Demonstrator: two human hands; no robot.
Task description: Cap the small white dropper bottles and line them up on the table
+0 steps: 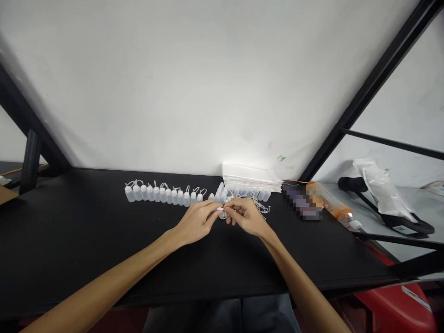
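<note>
My left hand (199,219) pinches a small white plastic piece (219,209) between thumb and fingertips, low over the black table. Its exact kind is too small to make out. Thumb and forefinger of my right hand (247,216) are pressed together at the right end of that piece; what lies between them is hidden. Left of my hands, several small translucent white bottles (163,194) stand in a row, with thin white loops on their tops. More bottles (220,190) stand just behind my fingers. Loose white looped strings (264,209) lie beside my right hand.
A stack of white sheets (249,175) lies against the wall. At the right are a blurred-out dark object (300,201) and a drink bottle (342,212) on its side. Black frame bars (347,111) slant up there. A red stool (398,310) is below.
</note>
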